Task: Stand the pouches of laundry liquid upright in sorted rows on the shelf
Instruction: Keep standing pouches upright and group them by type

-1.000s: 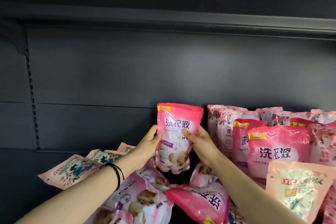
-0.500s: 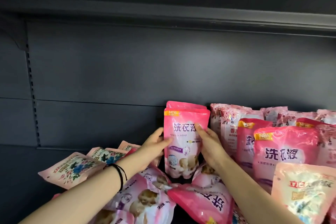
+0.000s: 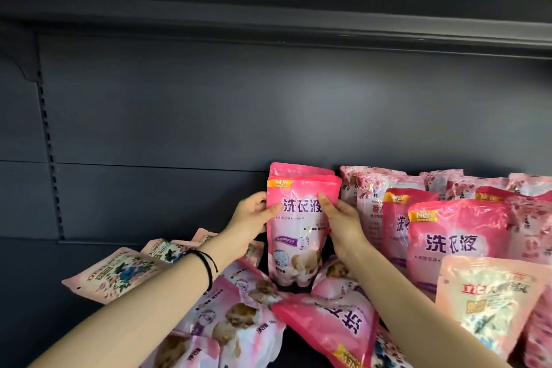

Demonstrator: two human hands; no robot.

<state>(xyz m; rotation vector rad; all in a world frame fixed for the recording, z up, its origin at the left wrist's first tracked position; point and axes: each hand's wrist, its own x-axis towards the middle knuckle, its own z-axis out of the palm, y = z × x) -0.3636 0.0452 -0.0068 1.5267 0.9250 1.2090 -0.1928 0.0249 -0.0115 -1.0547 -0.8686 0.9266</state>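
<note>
Left hand and right hand pinch pink pouch by its 2 sides, long axis upright, just in front of rear pouch.

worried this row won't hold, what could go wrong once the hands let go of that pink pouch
1. The held pouch, pinched at its sides by the left hand and right hand, looks soft; with only one pouch behind it and nothing upright to its left, it may slump sideways on release.
2. Loose pouches lie flat at its foot, so its base may not sit level.
</note>
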